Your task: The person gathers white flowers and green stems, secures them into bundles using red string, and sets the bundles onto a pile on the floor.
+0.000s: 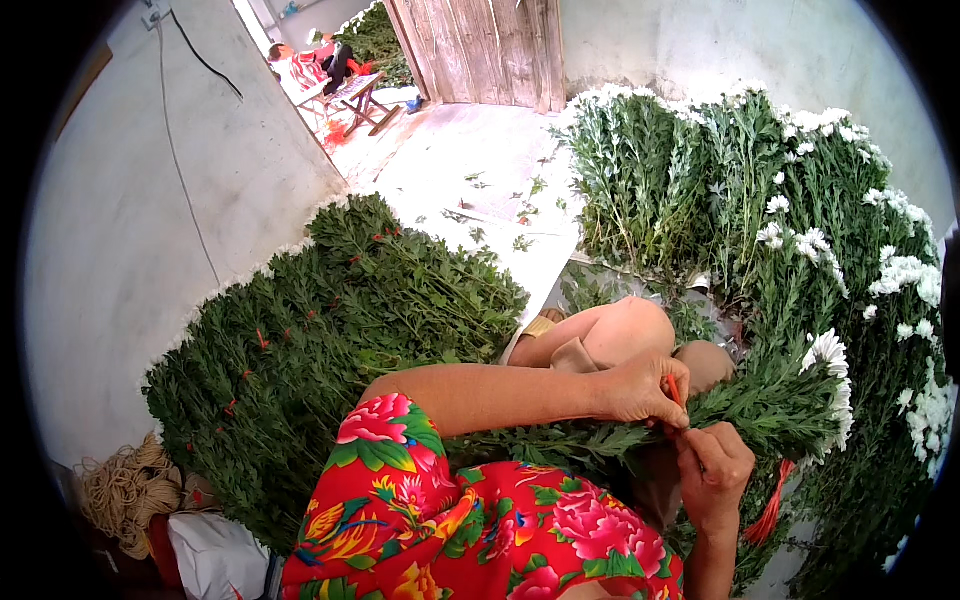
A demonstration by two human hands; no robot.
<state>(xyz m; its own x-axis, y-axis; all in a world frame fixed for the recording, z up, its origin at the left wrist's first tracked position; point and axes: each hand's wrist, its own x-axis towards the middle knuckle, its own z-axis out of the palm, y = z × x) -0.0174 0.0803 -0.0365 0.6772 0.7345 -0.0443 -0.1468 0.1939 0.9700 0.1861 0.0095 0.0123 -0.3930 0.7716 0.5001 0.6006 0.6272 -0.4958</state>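
Note:
A bunch of white chrysanthemums (757,416) lies across my lap, its blooms pointing right and its leafy stems running left under my forearm. My left hand (646,391) is over the stems, with a red tie strip (673,389) between thumb and fingers. Close against it, my right hand (718,466) pinches at the same spot, fingertips nearly touching the left ones. Whether the strip passes fully around the stems is hidden by my hands. Below the blooms hangs a bundle of loose red strips (770,506).
Tied chrysanthemum bunches (337,315) are stacked at left, with red ties showing. More white chrysanthemums (675,180) stand along the right wall. Coiled rope (127,487) and a white bag (217,555) sit lower left. Beyond the doorway, a person (311,67) sits near a folding stool (364,97).

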